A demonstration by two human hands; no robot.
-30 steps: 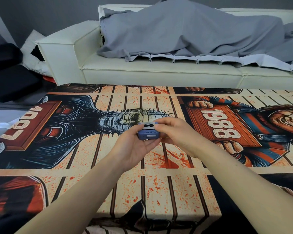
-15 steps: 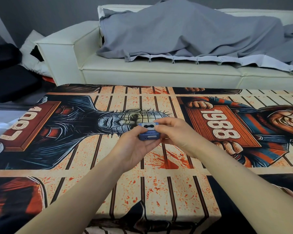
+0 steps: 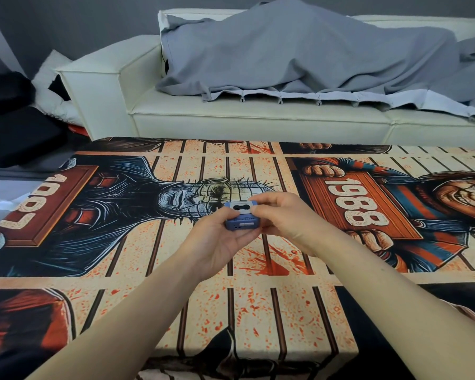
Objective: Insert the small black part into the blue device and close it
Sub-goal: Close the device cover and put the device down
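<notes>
Blue plastic, small and boxy, the blue device (image 3: 240, 219) sits between both hands above the middle of the desk (image 3: 231, 311), which is draped in a printed cloth of horror-film figures, cream planks and red spatter. In the head view, the left hand (image 3: 220, 242) cups the device from below and from the left, its thumb lying over the near top edge, so its grip is closed around the body. The right hand (image 3: 281, 218) comes in from the right, its fingertips (image 3: 254, 208) pinched onto the device's right end and upper lid; its grip is likewise closed on the device. A pale panel on the upper face of the device shows two dark oval openings, and a light strip with small print runs along the near side. The small black part cannot be made out apart from the device; whether it is inside cannot be told. Both bare forearms reach in from the bottom corners. Beyond the desk stands a cream leather sofa (image 3: 231, 124) with a grey fabric sheet (image 3: 299, 56) spread over its seat and back. Dark cushions (image 3: 14, 127) lie on the floor at far left.
</notes>
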